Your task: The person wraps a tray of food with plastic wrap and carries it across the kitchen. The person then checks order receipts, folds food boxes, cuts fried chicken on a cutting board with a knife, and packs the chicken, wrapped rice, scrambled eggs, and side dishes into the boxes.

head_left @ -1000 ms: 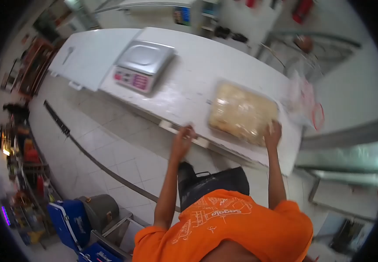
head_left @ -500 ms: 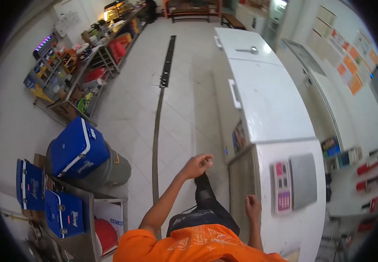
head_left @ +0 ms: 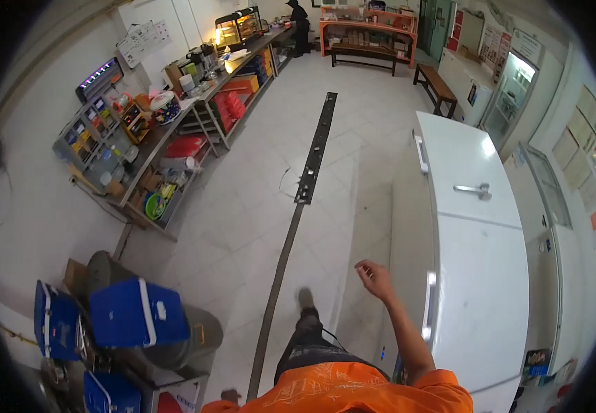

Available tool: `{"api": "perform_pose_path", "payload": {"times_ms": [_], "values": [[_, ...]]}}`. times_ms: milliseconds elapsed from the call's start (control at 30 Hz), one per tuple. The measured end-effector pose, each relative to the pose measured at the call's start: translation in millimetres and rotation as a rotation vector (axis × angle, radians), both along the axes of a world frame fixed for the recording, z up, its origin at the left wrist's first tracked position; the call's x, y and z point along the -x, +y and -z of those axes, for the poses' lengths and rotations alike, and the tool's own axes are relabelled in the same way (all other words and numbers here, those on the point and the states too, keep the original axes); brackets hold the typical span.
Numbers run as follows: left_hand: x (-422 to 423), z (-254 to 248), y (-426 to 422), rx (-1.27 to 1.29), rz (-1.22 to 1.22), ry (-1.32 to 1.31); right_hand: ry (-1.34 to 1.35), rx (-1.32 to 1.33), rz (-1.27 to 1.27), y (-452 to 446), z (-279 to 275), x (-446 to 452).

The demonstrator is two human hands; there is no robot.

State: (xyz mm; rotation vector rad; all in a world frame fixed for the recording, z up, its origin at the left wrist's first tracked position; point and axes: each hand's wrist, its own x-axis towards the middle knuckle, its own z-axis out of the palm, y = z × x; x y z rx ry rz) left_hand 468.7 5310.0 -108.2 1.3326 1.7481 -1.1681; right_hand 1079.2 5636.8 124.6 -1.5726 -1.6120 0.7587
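My right hand [head_left: 374, 278] is over the floor, left of the white chest freezer [head_left: 480, 275]. Its fingers are loosely bent and apart, and nothing shows in them. At the bottom edge, only a small part of my left hand [head_left: 230, 395] is visible beside the orange shirt; its fingers cannot be made out. A metal handle-like object [head_left: 473, 190] lies on the far freezer lid. Neither hand touches the freezer.
Blue cooler boxes [head_left: 140, 313] and a grey bin [head_left: 205, 334] stand at the left. A cluttered shelf counter [head_left: 205, 103] runs along the left wall. A dark floor strip [head_left: 315, 151] extends ahead. Benches [head_left: 435, 88] and a person in dark clothes [head_left: 299, 27] are farther back.
The view has swung left from the table with the scale and the wrapped package to the aisle. My right hand has left the package; my left hand has dropped to the bottom edge.
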Motion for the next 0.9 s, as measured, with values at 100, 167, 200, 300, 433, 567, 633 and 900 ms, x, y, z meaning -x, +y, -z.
{"api": "perform_pose_path", "payload": {"times_ms": [100,167,200,300,433,567,633,900], "values": [[-16,-1,42,0.007,-0.38,-0.049,-0.161,0.159,-0.09,98,93,-31],[-32,-2,106,-0.026,-0.474,-0.077,-0.359,0.24,-0.05,131,213,-75],[-42,1,151,-0.059,-0.499,-0.098,-0.41,0.561,-0.041,142,209,-85],[-82,20,315,-0.185,-0.468,-0.216,-0.376,1.104,0.023,126,303,-142],[-171,55,655,-0.562,-0.067,-0.464,0.031,1.582,0.284,164,254,-180],[-269,-68,977,-0.936,0.028,-0.701,0.472,1.061,0.652,236,287,-197],[-313,-109,1111,-0.874,0.004,-0.743,0.363,0.928,0.738,294,274,-188],[-445,-88,1341,-1.031,0.035,-0.971,0.28,0.848,0.619,683,254,-280]]}}
